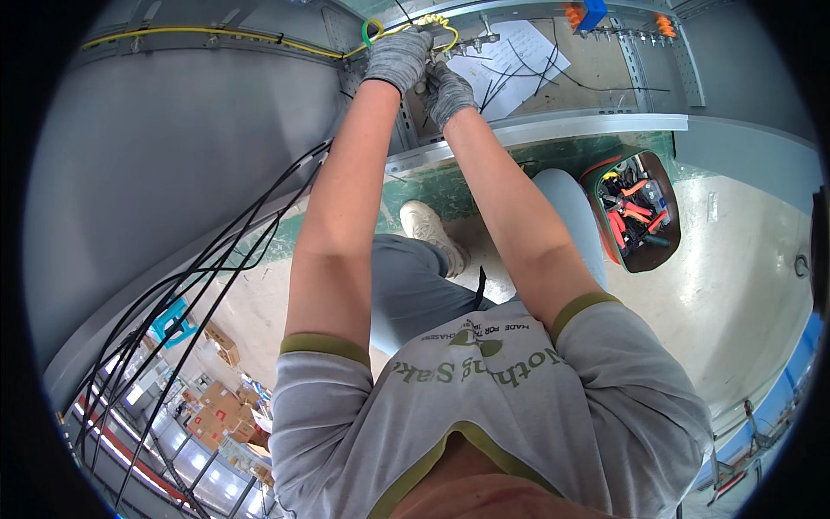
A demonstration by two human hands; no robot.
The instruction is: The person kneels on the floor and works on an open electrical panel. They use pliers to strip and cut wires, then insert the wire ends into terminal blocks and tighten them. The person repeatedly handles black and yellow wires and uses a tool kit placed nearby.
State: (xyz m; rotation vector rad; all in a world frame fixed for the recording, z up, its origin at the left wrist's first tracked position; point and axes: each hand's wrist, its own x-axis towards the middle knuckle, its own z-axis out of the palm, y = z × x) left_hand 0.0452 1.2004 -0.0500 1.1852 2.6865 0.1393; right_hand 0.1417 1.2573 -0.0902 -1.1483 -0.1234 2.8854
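Note:
Both my hands wear grey knit gloves and meet at the left end of a metal bar with bolts (478,43), low in a grey metal cabinet. My left hand (399,57) lies over the bar's end, beside a coiled yellow-green wire (447,29); its fingertips are hidden. My right hand (446,92) is just below it, fingers bent close to the same spot. Whether either hand grips a small part cannot be told. A yellow cable (227,31) runs along the rail to the left. Right of my hands, a sheet of paper with writing (512,55) lies under loose black cable ties (548,68).
The cabinet's metal edge (538,130) crosses in front of my knees. A bin of red-handled tools (673,243) stands on the floor at right. Black cables (214,266) hang at left. Orange insulators (664,26) and a blue part (591,14) sit at upper right.

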